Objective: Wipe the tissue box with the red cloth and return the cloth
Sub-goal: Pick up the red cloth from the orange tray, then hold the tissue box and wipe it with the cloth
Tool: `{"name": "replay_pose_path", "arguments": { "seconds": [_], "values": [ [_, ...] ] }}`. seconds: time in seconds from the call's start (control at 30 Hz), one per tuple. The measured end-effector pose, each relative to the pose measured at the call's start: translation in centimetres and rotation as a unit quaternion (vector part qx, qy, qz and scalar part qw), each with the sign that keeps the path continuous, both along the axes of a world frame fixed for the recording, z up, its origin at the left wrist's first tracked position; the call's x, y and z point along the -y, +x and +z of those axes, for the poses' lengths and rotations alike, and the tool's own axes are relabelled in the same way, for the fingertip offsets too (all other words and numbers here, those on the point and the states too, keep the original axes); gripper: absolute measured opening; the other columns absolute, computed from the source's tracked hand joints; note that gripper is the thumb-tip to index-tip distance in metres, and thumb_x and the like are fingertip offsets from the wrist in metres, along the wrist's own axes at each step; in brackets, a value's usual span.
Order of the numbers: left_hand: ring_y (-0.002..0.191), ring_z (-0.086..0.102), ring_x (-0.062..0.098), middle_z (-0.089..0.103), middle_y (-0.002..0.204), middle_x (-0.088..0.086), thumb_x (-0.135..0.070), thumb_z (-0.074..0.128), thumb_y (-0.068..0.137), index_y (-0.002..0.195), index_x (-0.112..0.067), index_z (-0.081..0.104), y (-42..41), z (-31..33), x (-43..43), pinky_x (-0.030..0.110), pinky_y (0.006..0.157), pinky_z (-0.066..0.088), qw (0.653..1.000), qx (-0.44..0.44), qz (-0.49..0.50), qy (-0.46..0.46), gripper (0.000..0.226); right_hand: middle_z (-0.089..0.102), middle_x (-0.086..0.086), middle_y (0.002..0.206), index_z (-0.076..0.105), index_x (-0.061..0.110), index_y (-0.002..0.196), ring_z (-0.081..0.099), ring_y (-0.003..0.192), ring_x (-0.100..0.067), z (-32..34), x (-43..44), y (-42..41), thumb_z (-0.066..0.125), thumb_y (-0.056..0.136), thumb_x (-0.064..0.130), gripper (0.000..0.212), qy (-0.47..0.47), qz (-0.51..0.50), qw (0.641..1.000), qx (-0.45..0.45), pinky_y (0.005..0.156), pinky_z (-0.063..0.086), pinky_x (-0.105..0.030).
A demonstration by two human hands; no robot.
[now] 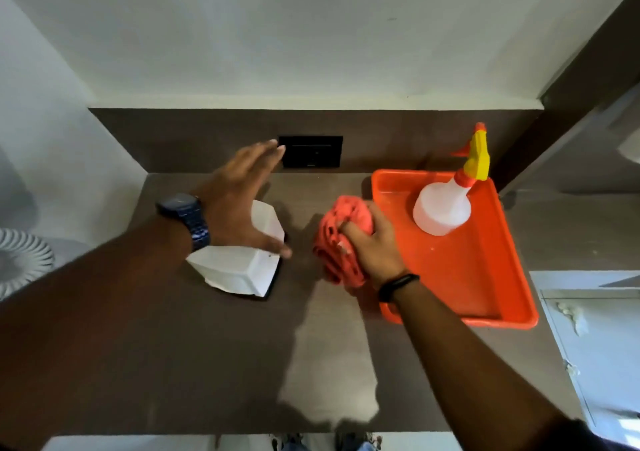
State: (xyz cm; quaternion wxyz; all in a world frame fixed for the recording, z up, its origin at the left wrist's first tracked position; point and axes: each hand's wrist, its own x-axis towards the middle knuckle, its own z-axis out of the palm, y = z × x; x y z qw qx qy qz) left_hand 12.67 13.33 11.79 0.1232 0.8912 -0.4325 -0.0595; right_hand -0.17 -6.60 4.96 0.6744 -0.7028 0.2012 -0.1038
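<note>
On the brown counter [207, 346], a white tissue box [239, 270] is placed left of an orange tray [485, 294].

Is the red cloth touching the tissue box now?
Apart. The head view shows a bare strip of brown counter between the red cloth, bunched in the right hand, and the tissue box.

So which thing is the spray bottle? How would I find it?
Look at the orange tray on the right side of the brown counter. The spray bottle stands in its far corner. It is the only cloudy white thing there, with a yellow and orange nozzle.
</note>
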Motion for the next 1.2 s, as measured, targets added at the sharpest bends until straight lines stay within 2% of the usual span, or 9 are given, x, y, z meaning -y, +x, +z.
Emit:
{"name": "replay_pose_path", "arguments": {
  "seconds": [0.1,0.2,0.33,0.57,0.73,0.83,0.93,1.1,1.2],
  "values": [
    [0.149,-0.002,0.024,-0.005,0.163,0.004,-0.093,0.066,0.025,0.151,-0.019,-0.009,1.0,-0.9,-2.9,0.041,0.12,0.007,0.984,-0.048,-0.015,0.17,0.164,0.069,-0.005,0.088,0.062,0.022,0.091,0.066,0.077,-0.011,-2.8,-4.6,0.9,0.064,0.087,0.0,0.023,0.135,0.012,0.99,-0.043,0.076,0.057,-0.034],
    [0.148,0.003,0.021,0.0,0.163,0.003,-0.084,0.073,0.026,0.149,-0.023,-0.014,1.4,-3.0,-4.2,0.037,0.12,0.007,0.969,-0.061,-0.008,0.239,0.163,0.065,-0.013,0.116,0.062,0.025,0.107,0.061,0.114,-0.036,-4.1,-8.6,2.4,0.06,0.091,0.018,0.017,0.237,0.001,0.97,-0.053,0.105,0.045,-0.057],
    [0.144,0.019,0.023,0.018,0.159,0.004,-0.088,0.06,0.027,0.15,-0.02,-0.003,1.7,-4.5,-4.4,0.038,0.121,0.014,0.978,-0.021,-0.02,0.209,0.153,0.055,-0.009,0.141,0.051,0.023,0.133,0.051,0.132,-0.027,-4.3,-13.6,2.6,0.054,0.085,0.046,0.053,0.245,-0.082,0.965,-0.039,0.114,0.036,-0.054],
    [0.13,0.042,0.023,0.042,0.145,0.001,-0.088,0.065,0.026,0.141,-0.025,0.016,2.1,-5.5,-4.5,0.043,0.112,0.035,0.989,-0.007,-0.024,0.143,0.14,0.067,0.006,0.126,0.063,0.047,0.115,0.06,0.122,-0.019,-4.6,-16.2,2.5,0.049,0.083,0.06,0.037,0.194,-0.167,0.965,0.05,0.105,0.048,-0.048],
    [0.124,0.047,0.024,0.048,0.139,0.001,-0.089,0.064,0.025,0.138,-0.026,0.021,2.3,-6.0,-4.8,0.043,0.107,0.041,0.993,0.001,0.001,0.119,0.136,0.056,0.013,0.138,0.054,0.06,0.113,0.033,0.143,-0.009,-5.4,-15.1,4.8,0.03,0.081,0.072,0.042,0.086,-0.13,0.988,0.0,0.124,-0.002,-0.042],
    [0.124,0.047,0.023,0.048,0.138,-0.001,-0.092,0.062,0.023,0.139,-0.026,0.022,2.2,-6.0,-4.7,0.043,0.106,0.041,0.992,0.004,0.008,0.124,0.139,0.061,-0.004,0.136,0.061,0.038,0.12,0.051,0.132,-0.025,-6.4,-15.6,4.2,0.045,0.078,0.07,0.055,0.216,-0.169,0.962,0.006,0.117,0.032,-0.051],
    [0.123,0.048,0.022,0.048,0.138,-0.002,-0.091,0.063,0.022,0.138,-0.026,0.023,2.0,-6.0,-4.5,0.041,0.106,0.041,0.992,0.002,0.012,0.125,0.139,0.066,-0.002,0.128,0.065,0.041,0.114,0.062,0.119,-0.022,-6.6,-16.7,3.3,0.05,0.079,0.067,0.046,0.277,-0.226,0.934,-0.005,0.102,0.05,-0.05],
    [0.126,0.046,0.023,0.047,0.141,0.0,-0.087,0.065,0.025,0.138,-0.025,0.023,1.6,-5.8,-4.4,0.039,0.107,0.039,0.993,-0.005,0.025,0.119,0.136,0.068,-0.009,0.092,0.067,0.017,0.092,0.065,0.092,-0.027,-4.9,-15.0,5.1,0.048,0.088,0.052,0.04,0.231,-0.25,0.94,0.013,0.092,0.052,-0.058],
    [0.12,0.049,0.023,0.05,0.135,0.0,-0.083,0.066,0.026,0.135,-0.024,0.027,1.3,-5.8,-4.3,0.038,0.102,0.041,0.994,-0.004,0.032,0.106,0.13,0.069,-0.009,0.104,0.067,0.012,0.106,0.064,0.104,-0.03,-4.8,-13.2,6.8,0.043,0.1,0.038,0.036,0.179,-0.205,0.962,0.014,0.096,0.052,-0.051]
  ]
}}
